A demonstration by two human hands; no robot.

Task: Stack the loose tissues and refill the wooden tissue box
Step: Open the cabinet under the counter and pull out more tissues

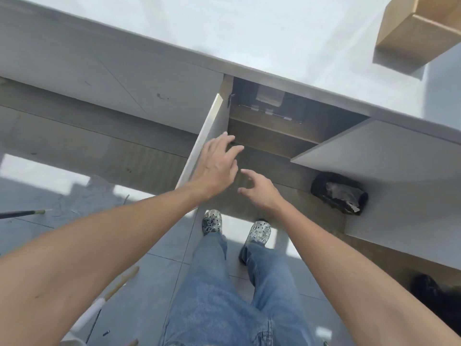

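Observation:
The wooden tissue box (421, 28) stands on the white countertop (274, 38) at the top right, partly cut off by the frame edge. No loose tissues are in sight. Below the counter a cabinet stands with both doors swung out. My left hand (217, 161) is spread, its fingers against the edge of the left cabinet door (202, 146). My right hand (259, 193) hovers just to the right, fingers apart and holding nothing. Inside the cabinet (269, 106) is a dark space with a pale packet on a rack; I cannot tell what it is.
The right cabinet door (369, 146) juts out toward me. A black bag with a crumpled grey thing (339, 196) lies on the floor under it. My two feet in patterned clogs (212, 221) stand before the cabinet. Sticks and a pole lie on the tiles at left.

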